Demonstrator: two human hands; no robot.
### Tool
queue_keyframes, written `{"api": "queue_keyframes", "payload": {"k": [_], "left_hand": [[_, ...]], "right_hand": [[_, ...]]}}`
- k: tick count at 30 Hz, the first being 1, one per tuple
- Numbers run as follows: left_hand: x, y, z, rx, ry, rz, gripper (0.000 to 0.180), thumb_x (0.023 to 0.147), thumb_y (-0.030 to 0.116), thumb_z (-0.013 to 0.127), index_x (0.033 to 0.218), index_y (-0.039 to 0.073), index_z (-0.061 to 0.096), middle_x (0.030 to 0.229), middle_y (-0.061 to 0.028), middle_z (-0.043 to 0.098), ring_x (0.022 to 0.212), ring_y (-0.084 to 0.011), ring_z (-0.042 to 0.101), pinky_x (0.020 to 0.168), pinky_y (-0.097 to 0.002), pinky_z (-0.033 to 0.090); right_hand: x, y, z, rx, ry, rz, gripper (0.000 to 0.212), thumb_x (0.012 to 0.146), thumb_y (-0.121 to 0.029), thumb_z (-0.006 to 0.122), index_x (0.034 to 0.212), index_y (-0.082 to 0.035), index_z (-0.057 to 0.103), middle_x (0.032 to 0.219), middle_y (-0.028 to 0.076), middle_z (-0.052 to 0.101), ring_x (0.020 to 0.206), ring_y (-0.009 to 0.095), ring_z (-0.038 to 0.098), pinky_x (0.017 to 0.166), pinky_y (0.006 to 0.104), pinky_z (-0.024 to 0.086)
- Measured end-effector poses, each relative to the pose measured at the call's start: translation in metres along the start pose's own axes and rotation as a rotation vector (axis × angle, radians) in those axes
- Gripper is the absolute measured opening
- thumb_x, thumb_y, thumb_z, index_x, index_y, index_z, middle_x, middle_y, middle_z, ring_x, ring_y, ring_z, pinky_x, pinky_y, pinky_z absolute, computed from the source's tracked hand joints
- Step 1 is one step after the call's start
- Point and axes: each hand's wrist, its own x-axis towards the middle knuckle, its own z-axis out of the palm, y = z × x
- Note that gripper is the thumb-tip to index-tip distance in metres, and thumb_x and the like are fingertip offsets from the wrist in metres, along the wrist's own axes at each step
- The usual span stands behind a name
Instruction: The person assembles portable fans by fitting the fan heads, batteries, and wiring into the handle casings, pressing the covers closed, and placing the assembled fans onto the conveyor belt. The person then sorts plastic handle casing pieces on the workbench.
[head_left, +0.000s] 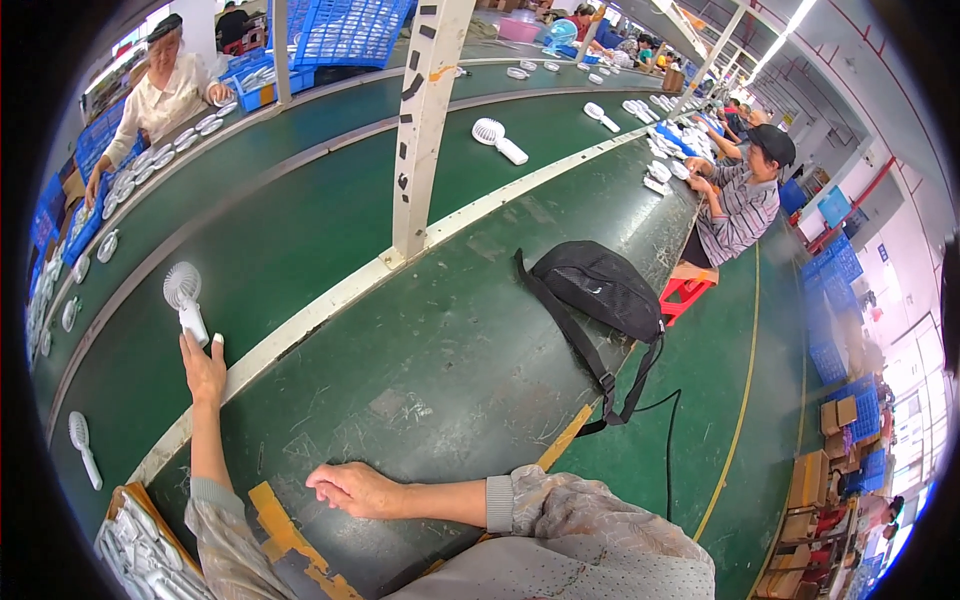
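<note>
My left hand reaches out over the green conveyor belt at the left. Its fingers and thumb are around the lower end of a white handheld fan, whose round grille points away from me. My right hand rests on the dark worktable with its fingers curled in, and nothing shows in it. Another white handheld fan lies on the belt, left of and nearer than my left hand. A third fan lies farther along the belt, beyond the white post.
A black sling bag lies on the worktable's right side, its strap hanging over the edge. A white post stands at the belt's edge. At lower left, a box holds white parts. Co-workers sit far right and across the belt.
</note>
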Motion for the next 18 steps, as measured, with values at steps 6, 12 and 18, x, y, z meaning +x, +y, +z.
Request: {"api": "queue_keyframes", "payload": {"k": [6,12,18], "left_hand": [[-0.107,0.022,-0.017,0.072,0.013,0.222,0.057,0.090,0.024,0.051,0.137,-0.003,0.031,0.142,-0.0212,0.032,0.133,-0.0353,0.027,0.109,-0.0474,0.019],[-0.233,0.043,-0.080,0.022,-0.159,0.296,0.054,0.088,0.017,0.051,0.135,-0.002,0.034,0.143,-0.0194,0.032,0.134,-0.0369,0.025,0.110,-0.0495,0.016],[-0.341,0.046,-0.120,0.031,-0.142,0.347,0.053,0.087,0.025,0.051,0.134,0.002,0.039,0.137,-0.0201,0.040,0.128,-0.0400,0.035,0.104,-0.0520,0.025]], "right_hand": [[0.000,-0.003,-0.002,-0.003,-0.015,0.038,0.016,0.090,-0.003,0.041,0.105,-0.002,0.048,0.082,0.011,0.061,0.068,0.020,0.063,0.061,0.0331,0.050],[-0.001,-0.008,-0.002,-0.013,0.003,0.043,0.017,0.090,-0.003,0.042,0.104,-0.001,0.049,0.081,0.011,0.062,0.067,0.021,0.063,0.060,0.0328,0.051],[0.000,-0.005,0.002,0.019,0.049,-0.012,0.012,0.089,-0.004,0.043,0.098,0.000,0.050,0.076,0.012,0.061,0.061,0.022,0.061,0.056,0.0341,0.050]]}}
